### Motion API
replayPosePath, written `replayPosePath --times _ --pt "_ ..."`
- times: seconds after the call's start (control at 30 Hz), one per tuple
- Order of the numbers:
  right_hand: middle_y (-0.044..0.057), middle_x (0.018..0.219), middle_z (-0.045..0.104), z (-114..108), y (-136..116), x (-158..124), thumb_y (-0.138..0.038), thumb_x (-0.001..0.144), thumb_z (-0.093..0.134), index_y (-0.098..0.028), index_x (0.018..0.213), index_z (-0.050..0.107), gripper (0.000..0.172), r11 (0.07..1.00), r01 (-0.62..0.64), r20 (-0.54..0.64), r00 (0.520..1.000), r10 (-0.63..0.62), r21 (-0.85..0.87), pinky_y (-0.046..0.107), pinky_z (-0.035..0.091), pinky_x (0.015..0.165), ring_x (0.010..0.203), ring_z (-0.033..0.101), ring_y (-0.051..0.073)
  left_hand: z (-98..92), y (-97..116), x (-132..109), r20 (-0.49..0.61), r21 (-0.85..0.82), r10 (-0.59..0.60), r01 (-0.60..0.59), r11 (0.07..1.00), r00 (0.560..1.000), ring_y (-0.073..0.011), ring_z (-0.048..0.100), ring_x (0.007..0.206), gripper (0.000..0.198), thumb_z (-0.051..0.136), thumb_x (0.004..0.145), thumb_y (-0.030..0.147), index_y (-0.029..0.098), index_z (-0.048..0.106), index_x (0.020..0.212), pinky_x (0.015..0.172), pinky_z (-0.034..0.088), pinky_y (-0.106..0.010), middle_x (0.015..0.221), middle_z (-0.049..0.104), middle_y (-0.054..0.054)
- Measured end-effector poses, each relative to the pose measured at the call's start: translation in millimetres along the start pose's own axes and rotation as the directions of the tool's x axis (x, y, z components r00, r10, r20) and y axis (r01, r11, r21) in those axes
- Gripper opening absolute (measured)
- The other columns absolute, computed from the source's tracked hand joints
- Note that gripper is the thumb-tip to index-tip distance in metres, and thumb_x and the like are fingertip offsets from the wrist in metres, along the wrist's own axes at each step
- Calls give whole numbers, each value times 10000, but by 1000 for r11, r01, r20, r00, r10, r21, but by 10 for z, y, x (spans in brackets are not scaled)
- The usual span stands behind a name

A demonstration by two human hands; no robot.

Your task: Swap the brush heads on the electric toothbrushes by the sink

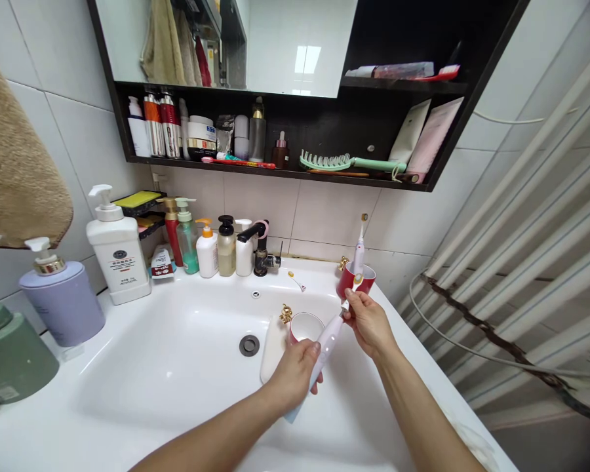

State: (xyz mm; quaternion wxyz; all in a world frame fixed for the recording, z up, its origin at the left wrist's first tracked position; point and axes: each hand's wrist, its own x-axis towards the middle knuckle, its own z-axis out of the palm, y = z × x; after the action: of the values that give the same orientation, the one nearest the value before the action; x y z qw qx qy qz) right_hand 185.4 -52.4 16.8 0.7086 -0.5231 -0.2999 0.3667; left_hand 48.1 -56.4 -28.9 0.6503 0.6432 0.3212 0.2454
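My left hand (297,370) is wrapped around the pale pink handle of an electric toothbrush (330,333), held at a slant over the basin. With thumb and fingers, my right hand (368,321) pinches the toothbrush's brush head (356,283) just above the handle; whether it is fully seated there I cannot tell. A light blue piece (293,414) shows below my left hand. Behind that hand a red cup (307,322) with a white inside stands in the basin beside a flat white object (274,351). A loose brush head (297,282) lies on the rim by the faucet.
Another red cup (368,274) holding a second electric toothbrush (358,252) stands on the sink's back right corner. A black faucet (260,252) and several pump bottles (207,252) line the back rim. A mirror cabinet (275,172) overhangs; white pipes (511,262) stand at the right.
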Motion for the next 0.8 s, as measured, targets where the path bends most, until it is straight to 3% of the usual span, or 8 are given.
replayPosePath --times 0.33,0.8 --pt "-76 419 405 22 43 -16 -359 543 570 -156 510 432 248 998 -20 34 999 22 -61 156 318 392 356 334 17 30 27 -28 102 -290 -126 151 945 987 -56 369 332 405 273 640 545 153 365 685 368 268 -198 475 431 31" --pt "-64 428 383 65 111 -40 -393 574 527 -156 498 438 264 994 -10 91 996 20 -110 176 287 415 400 322 40 -2 26 9 118 -334 -107 141 932 987 -55 358 316 420 248 653 544 145 376 684 360 261 -199 463 419 29"
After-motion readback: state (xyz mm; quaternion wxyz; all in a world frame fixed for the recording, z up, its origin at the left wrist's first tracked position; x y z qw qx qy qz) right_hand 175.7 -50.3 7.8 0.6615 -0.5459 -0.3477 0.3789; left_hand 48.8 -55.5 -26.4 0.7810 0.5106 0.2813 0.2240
